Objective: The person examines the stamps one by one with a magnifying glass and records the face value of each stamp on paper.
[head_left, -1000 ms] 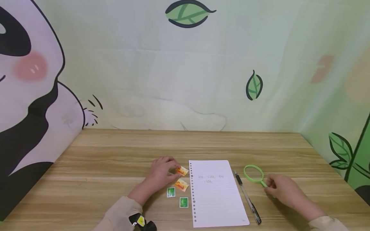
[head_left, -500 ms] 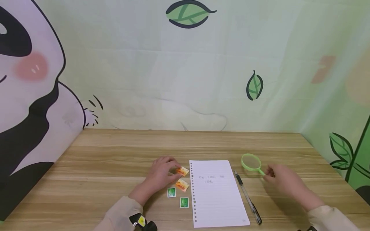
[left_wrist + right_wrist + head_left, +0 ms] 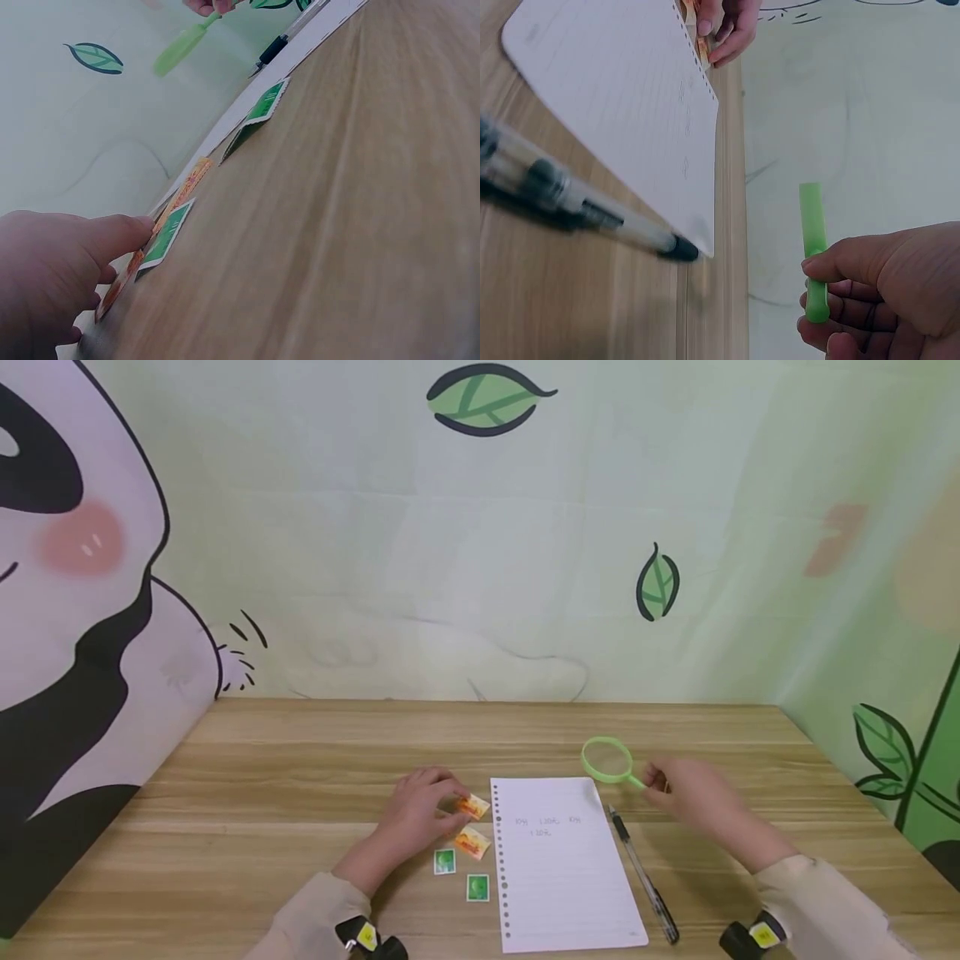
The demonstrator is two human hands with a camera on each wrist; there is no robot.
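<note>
In the head view my right hand (image 3: 693,793) pinches the handle of a green-rimmed magnifying glass (image 3: 607,760), raised at the top right corner of the lined paper. The right wrist view shows the glass (image 3: 812,217) edge-on, with thumb and fingers gripping its handle. My left hand (image 3: 422,810) rests on the table, fingertips at an orange stamp (image 3: 474,806) that they partly cover. A second orange stamp (image 3: 472,842) lies just below the thumb. Nearer me are two green stamps (image 3: 445,862), their edges lifting slightly in the left wrist view.
A punched sheet of lined paper (image 3: 566,885) with handwriting lies right of the stamps. Along its right side is a clear pen (image 3: 643,877) with black ends. A patterned cloth wall (image 3: 375,568) rises behind the wooden table (image 3: 300,760).
My right hand has lifted the magnifying glass and carried it left and away from me, from right of the pen to the paper's top right corner. The left hand stays at the stamps.
</note>
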